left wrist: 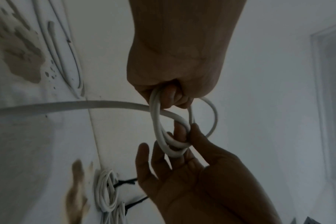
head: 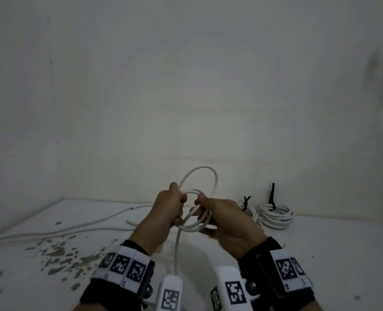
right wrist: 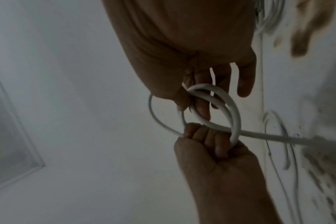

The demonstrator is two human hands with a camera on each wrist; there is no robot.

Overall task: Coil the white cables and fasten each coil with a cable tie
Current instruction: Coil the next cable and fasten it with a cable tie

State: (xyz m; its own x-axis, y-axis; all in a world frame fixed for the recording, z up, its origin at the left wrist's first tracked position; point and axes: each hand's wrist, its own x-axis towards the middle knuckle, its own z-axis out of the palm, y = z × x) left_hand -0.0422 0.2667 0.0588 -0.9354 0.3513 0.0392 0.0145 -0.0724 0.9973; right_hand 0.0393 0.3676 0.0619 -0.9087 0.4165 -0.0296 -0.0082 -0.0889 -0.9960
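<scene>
Left hand [head: 168,209]: fist clenched round the white cable [head: 199,176] loops.
Right hand [head: 226,218]: loops pinched by thumb and fingers at 3 o'clock.
White cable: held mid-air above the table [head: 320,254]; tail hanging toward 6 o'clock.
Tied coils [head: 275,215]: laid at 3 o'clock, fastened by black cable ties [head: 271,194].

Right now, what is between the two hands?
In the head view, loops of the white cable span the gap between the left hand and the right hand. Both hands grip them, and one strand hangs down toward the table.
</scene>
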